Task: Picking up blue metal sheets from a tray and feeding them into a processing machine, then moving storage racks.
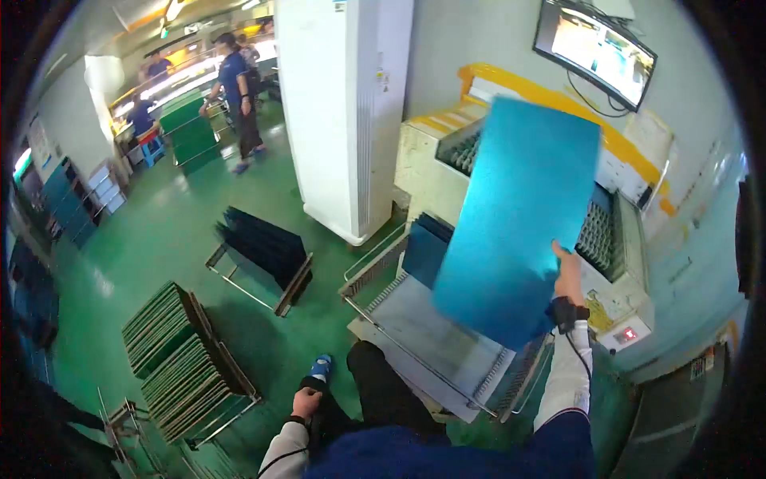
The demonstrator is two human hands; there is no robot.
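Observation:
My right hand (567, 275) grips a large rectangular blue panel (527, 207) by its right edge, thumb on the face toward me. The panel is raised and tilted in front of a cream machine (417, 164) with rows of rollers (600, 231). Below it stands a metal rack (399, 339) with slotted sides, and a few dark panels (425, 254) lean upright at its far left end. Down by my left leg, my left hand (306, 401) has its fingers curled in, with nothing visible in them.
On the floor to the left stand a rack of dark panels (262, 246) and a rack of several green-edged boards (179, 363). A tall white cabinet (327, 112) is beside the machine. A screen (597, 52) hangs on the wall. Farther back, a person (233, 96) is near green boards (188, 132).

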